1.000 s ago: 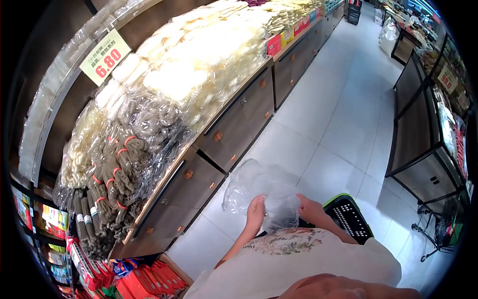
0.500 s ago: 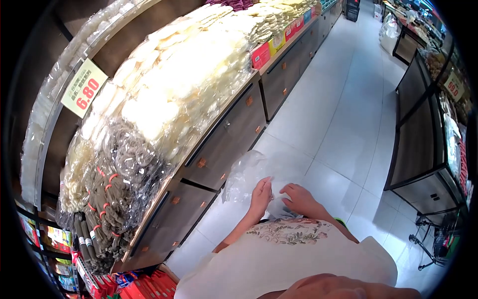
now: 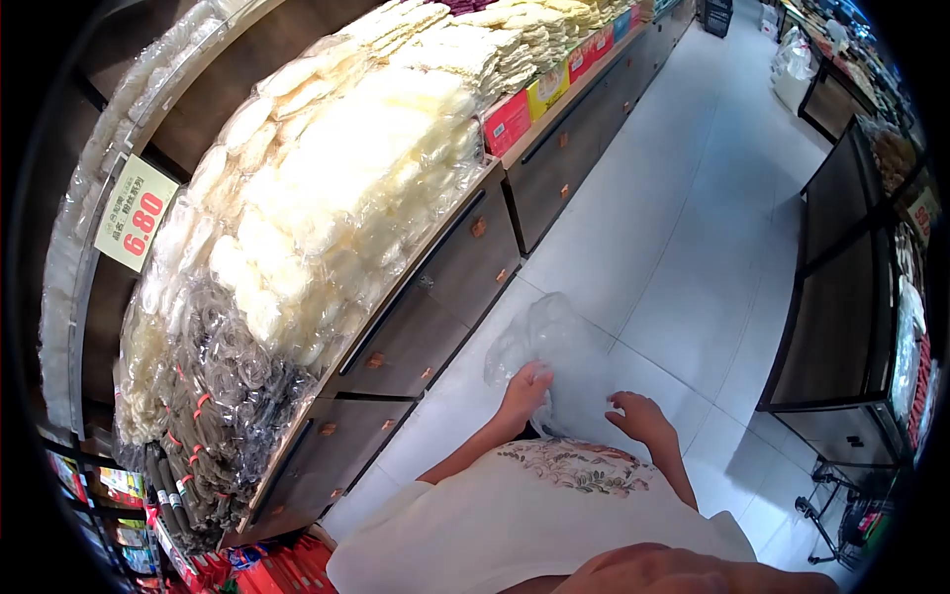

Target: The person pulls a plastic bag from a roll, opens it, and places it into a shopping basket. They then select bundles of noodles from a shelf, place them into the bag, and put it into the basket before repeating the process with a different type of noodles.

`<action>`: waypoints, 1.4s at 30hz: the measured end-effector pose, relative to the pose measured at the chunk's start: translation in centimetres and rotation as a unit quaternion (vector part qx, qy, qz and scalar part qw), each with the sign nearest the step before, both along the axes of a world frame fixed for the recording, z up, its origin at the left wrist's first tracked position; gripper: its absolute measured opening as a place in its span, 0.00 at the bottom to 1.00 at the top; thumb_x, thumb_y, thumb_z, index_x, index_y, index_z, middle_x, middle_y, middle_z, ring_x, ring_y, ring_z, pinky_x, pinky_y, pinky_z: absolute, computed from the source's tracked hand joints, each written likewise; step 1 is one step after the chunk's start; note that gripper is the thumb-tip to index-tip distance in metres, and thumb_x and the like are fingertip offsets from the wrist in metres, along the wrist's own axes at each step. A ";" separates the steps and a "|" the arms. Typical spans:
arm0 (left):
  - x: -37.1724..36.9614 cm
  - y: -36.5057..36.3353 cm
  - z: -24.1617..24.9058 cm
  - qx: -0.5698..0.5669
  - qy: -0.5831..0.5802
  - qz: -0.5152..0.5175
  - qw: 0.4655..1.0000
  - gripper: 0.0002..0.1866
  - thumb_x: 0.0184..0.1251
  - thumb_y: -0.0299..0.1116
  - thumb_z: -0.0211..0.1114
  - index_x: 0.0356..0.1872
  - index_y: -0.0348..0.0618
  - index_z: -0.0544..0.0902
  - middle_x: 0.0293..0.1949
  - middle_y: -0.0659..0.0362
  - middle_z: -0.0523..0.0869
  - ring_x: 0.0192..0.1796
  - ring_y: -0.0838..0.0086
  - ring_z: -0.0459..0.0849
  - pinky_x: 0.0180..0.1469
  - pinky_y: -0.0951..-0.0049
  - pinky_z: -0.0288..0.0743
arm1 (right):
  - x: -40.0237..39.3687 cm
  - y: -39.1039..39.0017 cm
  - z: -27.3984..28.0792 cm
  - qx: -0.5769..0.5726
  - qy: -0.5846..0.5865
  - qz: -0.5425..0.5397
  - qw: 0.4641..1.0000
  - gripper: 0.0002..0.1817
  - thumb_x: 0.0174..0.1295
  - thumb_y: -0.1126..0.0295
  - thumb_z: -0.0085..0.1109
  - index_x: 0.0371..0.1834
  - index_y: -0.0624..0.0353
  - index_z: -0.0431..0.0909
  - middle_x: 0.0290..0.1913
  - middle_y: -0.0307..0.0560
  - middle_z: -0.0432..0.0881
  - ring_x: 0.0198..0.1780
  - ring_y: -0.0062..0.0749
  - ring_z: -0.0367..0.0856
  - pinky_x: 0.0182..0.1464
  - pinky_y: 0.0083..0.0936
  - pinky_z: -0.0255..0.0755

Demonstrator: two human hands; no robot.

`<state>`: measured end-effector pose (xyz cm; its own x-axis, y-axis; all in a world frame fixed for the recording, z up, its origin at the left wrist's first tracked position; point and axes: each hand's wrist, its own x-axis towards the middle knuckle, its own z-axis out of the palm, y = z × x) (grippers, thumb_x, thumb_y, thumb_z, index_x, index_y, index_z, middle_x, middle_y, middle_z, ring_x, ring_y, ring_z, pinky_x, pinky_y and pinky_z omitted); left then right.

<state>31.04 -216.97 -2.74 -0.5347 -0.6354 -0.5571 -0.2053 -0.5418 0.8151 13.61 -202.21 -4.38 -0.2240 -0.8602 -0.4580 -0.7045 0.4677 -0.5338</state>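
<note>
The left hand (image 3: 525, 388) pinches the edge of a clear plastic bag (image 3: 554, 356), with its fingers closed on the thin film. The right hand (image 3: 641, 416) is loosely open, fingers curled, just beside the bag's lower side; whether it touches the film is hard to tell. The bag hangs in the air in front of the person, over the white tile floor (image 3: 683, 228), and looks empty. To the left stands a long shelf counter (image 3: 435, 297) with dark drawer fronts. Its top is piled with pale noodle packs in clear wrap (image 3: 336, 188), and dark noodle bundles with red ties (image 3: 213, 416) sit near its front corner. A price sign reading 6.80 (image 3: 137, 224) hangs above.
</note>
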 end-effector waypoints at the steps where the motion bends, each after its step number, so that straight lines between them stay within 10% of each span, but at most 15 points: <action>1: -0.6 -1.1 -0.4 -0.001 -0.002 0.007 1.000 0.15 0.60 0.37 0.54 0.46 0.45 0.71 0.32 0.67 0.73 0.28 0.86 0.68 0.30 0.84 0.64 | -0.9 -1.5 0.5 -0.017 -0.005 0.001 1.000 0.17 0.52 0.61 0.53 0.43 0.54 0.72 0.40 0.46 0.76 0.44 0.39 0.74 0.46 0.34 0.65; 17: -5.1 -24.0 -2.6 -0.033 0.133 0.086 0.987 0.14 0.62 0.38 0.51 0.44 0.41 0.73 0.14 0.68 0.64 0.15 0.84 0.60 0.19 0.82 0.57 | -13.1 -33.3 7.8 -0.179 0.053 0.125 0.974 0.16 0.50 0.66 0.55 0.43 0.58 0.72 0.39 0.47 0.77 0.42 0.40 0.74 0.44 0.30 0.67; 27: -7.0 -26.6 -0.2 -0.049 0.001 0.203 0.978 0.14 0.62 0.37 0.50 0.42 0.40 0.76 0.16 0.67 0.68 0.17 0.84 0.64 0.18 0.84 0.57 | -14.9 -55.1 16.1 -0.418 -0.102 0.146 0.891 0.28 0.51 0.64 0.57 0.54 0.63 0.62 0.48 0.54 0.71 0.49 0.40 0.71 0.50 0.27 0.64; 35: -10.5 -26.4 0.3 -0.032 0.003 0.381 0.924 0.14 0.62 0.35 0.50 0.43 0.39 0.76 0.20 0.66 0.71 0.18 0.84 0.65 0.18 0.83 0.57 | -11.5 -70.3 19.8 -0.332 0.092 0.256 0.903 0.37 0.47 0.49 0.57 0.56 0.62 0.61 0.50 0.56 0.71 0.51 0.45 0.70 0.52 0.33 0.64; 42: -12.1 -24.1 1.1 -0.065 0.013 0.467 0.882 0.15 0.63 0.35 0.49 0.46 0.39 0.74 0.19 0.67 0.71 0.17 0.85 0.63 0.18 0.84 0.56 | -12.2 -77.0 15.6 -0.240 -0.086 0.311 0.916 0.38 0.42 0.52 0.61 0.54 0.66 0.62 0.47 0.56 0.73 0.46 0.38 0.73 0.48 0.27 0.66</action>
<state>18.89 -241.07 -1.65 0.2448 -0.8627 -0.4426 0.3014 -0.3661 0.8804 1.37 -279.24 11.21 0.4173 -0.9085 0.0232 -0.6414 -0.3126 -0.7006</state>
